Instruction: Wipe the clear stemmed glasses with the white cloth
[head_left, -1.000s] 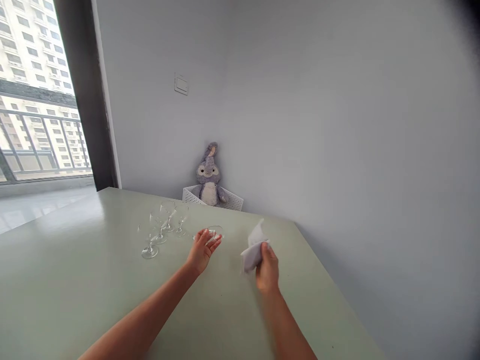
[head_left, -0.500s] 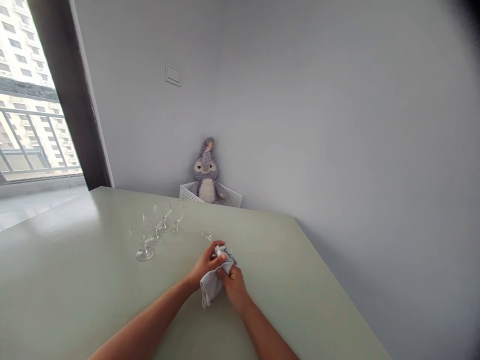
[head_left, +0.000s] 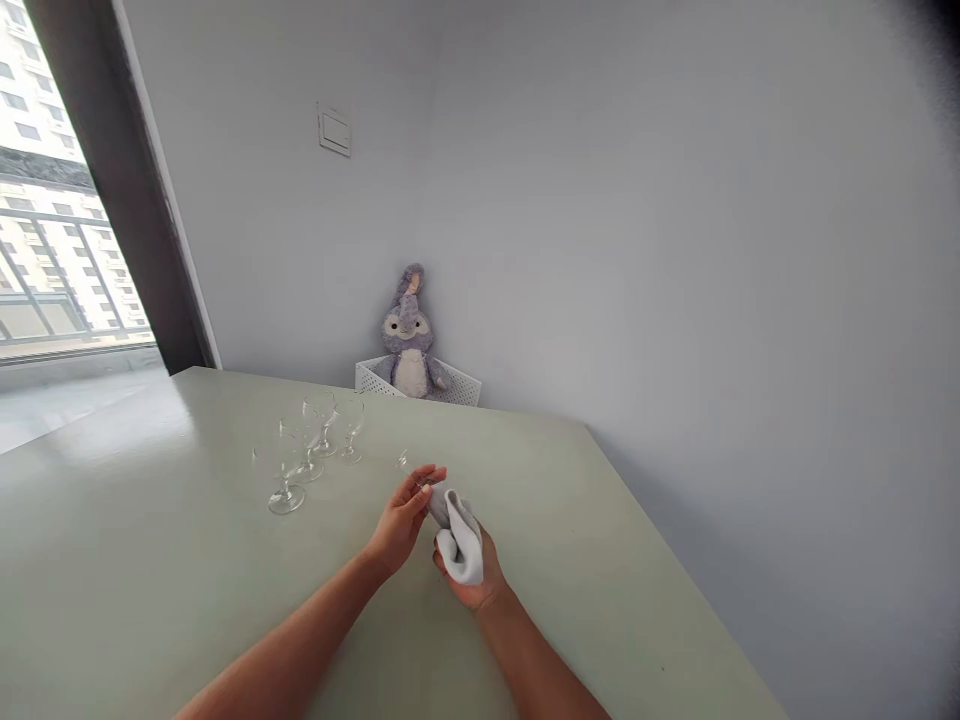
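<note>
Goblet (head_left: pixel 403 461), clamped in left hand (head_left: pixel 400 522); cloth (head_left: pixel 465 545), gripped in right hand (head_left: pixel 489 575); wiping apparently midway. Four upright goblets (head_left: pixel 308 469), wiped status unclear.

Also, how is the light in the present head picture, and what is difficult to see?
Head view: pale glare on the table at far left, buildings outside washed out; head view too: the glass in the left hand shows only faintly, and the upper right corner is dark and blurred.
</note>
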